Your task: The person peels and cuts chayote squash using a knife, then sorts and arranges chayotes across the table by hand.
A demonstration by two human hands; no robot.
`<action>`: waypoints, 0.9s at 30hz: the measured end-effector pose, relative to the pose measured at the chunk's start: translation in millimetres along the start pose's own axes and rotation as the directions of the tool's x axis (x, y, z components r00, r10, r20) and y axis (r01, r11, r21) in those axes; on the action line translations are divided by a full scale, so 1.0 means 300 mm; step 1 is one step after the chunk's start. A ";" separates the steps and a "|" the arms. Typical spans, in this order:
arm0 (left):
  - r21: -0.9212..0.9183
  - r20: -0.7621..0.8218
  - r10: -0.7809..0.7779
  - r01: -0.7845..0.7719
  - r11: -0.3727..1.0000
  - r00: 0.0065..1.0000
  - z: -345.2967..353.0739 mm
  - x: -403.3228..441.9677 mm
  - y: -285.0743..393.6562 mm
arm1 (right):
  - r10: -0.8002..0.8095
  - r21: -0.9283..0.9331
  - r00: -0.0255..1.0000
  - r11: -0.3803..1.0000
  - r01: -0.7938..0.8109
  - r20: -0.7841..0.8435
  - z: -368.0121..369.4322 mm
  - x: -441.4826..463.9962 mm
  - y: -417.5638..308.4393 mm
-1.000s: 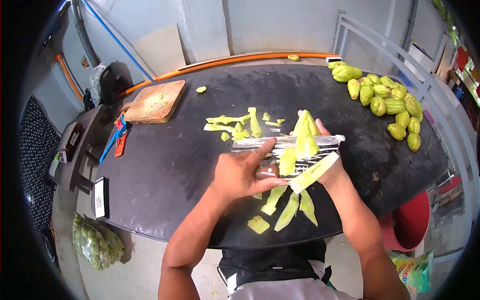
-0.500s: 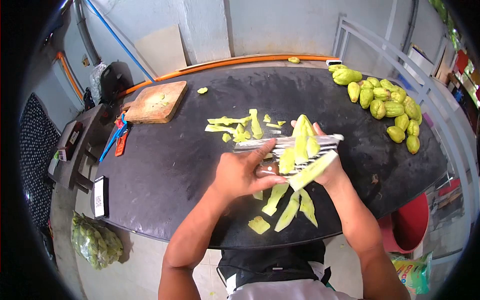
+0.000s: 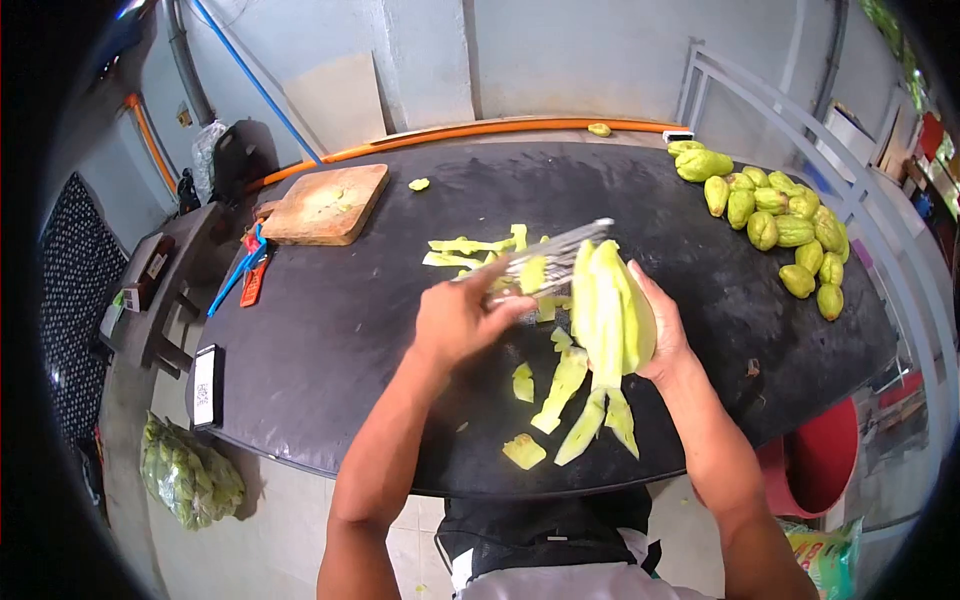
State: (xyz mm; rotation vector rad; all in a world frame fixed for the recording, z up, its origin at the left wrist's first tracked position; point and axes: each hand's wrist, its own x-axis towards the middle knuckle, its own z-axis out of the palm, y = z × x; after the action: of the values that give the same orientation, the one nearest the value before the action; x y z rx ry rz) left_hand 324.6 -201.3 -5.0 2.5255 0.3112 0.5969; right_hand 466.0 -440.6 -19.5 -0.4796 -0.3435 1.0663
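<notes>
Gripped blade (image 3: 562, 256) in the left hand (image 3: 452, 318) and chayote (image 3: 610, 310) in the right hand (image 3: 668, 335) partly hide scattered peelings (image 3: 562, 388).

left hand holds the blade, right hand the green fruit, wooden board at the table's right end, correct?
No, the head view shows the wooden board at the left end of the table; the left hand does hold the blade, the right hand the green fruit.

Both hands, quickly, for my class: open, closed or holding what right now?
Left hand: closed, holding a blurred flat tool.
Right hand: closed around a green vegetable.
</notes>
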 end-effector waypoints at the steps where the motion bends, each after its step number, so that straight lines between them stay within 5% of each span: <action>1: 0.026 -0.013 -0.016 0.016 1.000 1.000 -0.001 0.004 -0.019 | -0.029 -0.017 0.997 0.999 0.028 -0.069 0.030 0.001 0.008; 3: 0.062 -0.024 -0.043 0.044 0.997 0.999 -0.005 0.014 -0.012 | -0.094 -0.048 0.981 0.995 0.087 -0.170 -0.001 0.021 0.006; 7: 0.041 0.011 -0.002 0.001 0.999 1.000 0.017 -0.012 0.073 | 0.009 0.001 0.999 1.000 -0.009 -0.052 -0.098 0.016 -0.024; 11: 0.114 0.020 0.281 -0.282 0.953 0.959 0.055 -0.066 0.127 | -0.066 0.038 0.934 0.996 0.085 -0.351 -0.093 0.047 -0.004; 14: 0.149 -0.031 0.518 -0.508 0.848 0.855 0.075 -0.098 0.168 | 0.057 0.199 0.996 0.978 -0.069 0.068 -0.104 0.017 -0.019; 16: 0.163 -0.124 0.663 -0.644 0.748 0.738 0.092 -0.094 0.186 | 0.063 0.166 0.997 0.983 -0.071 0.054 -0.096 0.020 -0.022; 21: 0.202 -0.081 0.675 -0.652 0.731 0.733 0.100 -0.107 0.193 | 0.031 0.114 0.995 0.993 -0.021 -0.093 -0.037 0.000 -0.013; 27: 0.189 -0.091 0.677 -0.654 0.732 0.731 0.104 -0.101 0.188 | 0.055 0.142 0.997 0.989 -0.047 -0.048 -0.041 0.002 -0.011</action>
State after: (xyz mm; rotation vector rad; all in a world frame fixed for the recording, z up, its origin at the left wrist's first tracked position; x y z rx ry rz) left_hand 318.2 -272.1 -9.4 2.7062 -0.5722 1.0769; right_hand 474.8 -443.8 -28.2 -0.3908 -0.2096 1.1176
